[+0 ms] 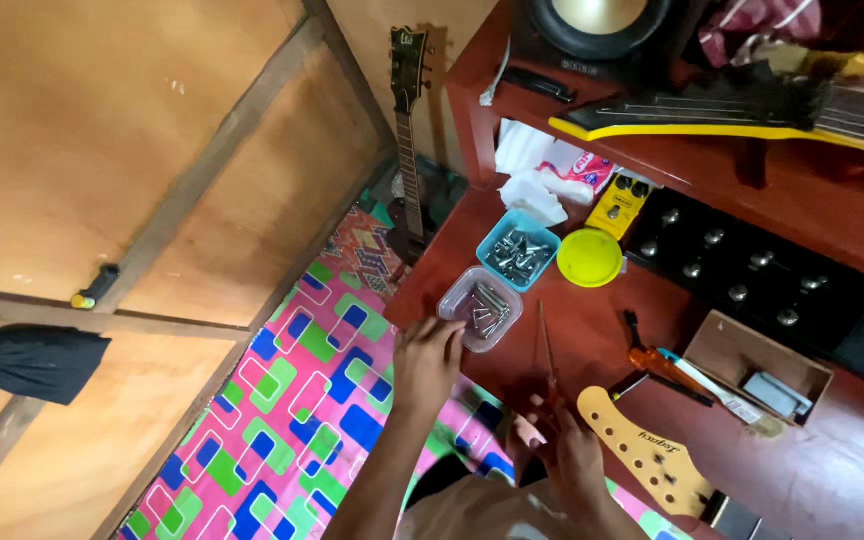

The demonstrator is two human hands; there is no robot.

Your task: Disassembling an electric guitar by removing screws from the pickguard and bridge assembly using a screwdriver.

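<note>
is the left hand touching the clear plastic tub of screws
Touching: the head view shows the left hand with fingertips on the rim of the clear tub.

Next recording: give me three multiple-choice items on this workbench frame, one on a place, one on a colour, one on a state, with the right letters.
1. Where is the left hand?
A. at the clear plastic tub of metal parts
B. on the round speaker
C. on the wall guitar

2. What colour is the round lid beside the blue plastic tub of metal parts?
A. red
B. yellow
C. white

3. What is the right hand doing?
A. lying flat, empty
B. gripping a thin screwdriver
C. holding the pale wooden guitar headstock

Answers: 1 A, its fingers touch the tub's rim. 2 B, the lid is bright yellow. 3 B, the shaft rises out of its closed fingers.
</note>
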